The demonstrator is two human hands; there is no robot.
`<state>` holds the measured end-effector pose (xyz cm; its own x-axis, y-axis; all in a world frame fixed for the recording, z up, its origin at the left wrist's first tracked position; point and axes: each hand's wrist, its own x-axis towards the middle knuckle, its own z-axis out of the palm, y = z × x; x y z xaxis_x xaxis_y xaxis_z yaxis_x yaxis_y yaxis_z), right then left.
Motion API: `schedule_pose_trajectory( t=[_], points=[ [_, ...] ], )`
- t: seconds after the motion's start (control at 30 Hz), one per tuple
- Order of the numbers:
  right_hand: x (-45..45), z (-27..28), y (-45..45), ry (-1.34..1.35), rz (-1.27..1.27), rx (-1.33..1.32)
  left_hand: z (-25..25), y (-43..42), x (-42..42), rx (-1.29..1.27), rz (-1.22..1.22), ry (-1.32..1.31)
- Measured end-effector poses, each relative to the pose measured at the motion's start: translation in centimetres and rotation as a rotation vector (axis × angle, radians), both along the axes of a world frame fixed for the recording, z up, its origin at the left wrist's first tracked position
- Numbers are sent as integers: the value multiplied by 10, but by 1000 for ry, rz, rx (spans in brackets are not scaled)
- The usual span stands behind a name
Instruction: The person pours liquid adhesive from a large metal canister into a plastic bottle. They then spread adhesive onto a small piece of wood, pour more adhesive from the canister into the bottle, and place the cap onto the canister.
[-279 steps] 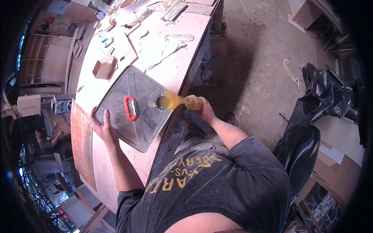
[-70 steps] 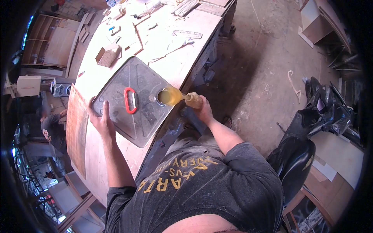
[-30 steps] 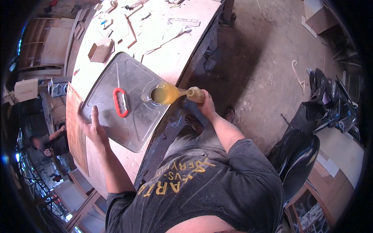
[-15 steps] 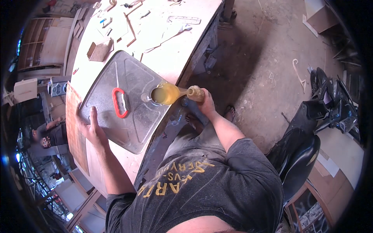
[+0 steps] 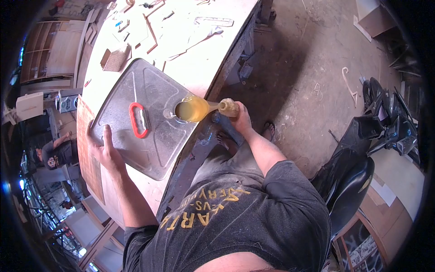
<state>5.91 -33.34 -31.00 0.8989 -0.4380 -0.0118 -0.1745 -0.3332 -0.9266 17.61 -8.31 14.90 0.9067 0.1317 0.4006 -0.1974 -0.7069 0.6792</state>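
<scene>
A grey rectangular lid (image 5: 158,149) with a red-rimmed handle (image 5: 138,120) extends over the table's near edge. My left hand (image 5: 108,152) grips the lid's left side, thumb on top and fingers at the rim. At the lid's right edge is a translucent cup-like container (image 5: 192,109) of yellowish liquid, its round mouth facing up toward me. It narrows to the right into a lumpy beige end (image 5: 228,108). My right hand (image 5: 241,119) is closed around that end. Whether the container rests on the lid, I cannot tell.
The pale worktable (image 5: 181,36) carries an open cardboard box (image 5: 115,59), wood strips (image 5: 149,31) and small scraps. A motorcycle (image 5: 353,167) stands on the right. A white hook-shaped piece (image 5: 349,84) lies on the floor. Another person (image 5: 59,152) is at far left.
The other person at far left has shifted, with an arm raised. My hands, the lid and the yellow container have barely moved.
</scene>
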Motion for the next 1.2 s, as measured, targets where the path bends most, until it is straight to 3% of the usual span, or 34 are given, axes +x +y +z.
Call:
schedule_pose_trajectory(
  t=[1.2],
  points=[
    [0, -11, 1, -22, -3, 1, 1, -1, 1, 46, 16, -9]
  ],
)
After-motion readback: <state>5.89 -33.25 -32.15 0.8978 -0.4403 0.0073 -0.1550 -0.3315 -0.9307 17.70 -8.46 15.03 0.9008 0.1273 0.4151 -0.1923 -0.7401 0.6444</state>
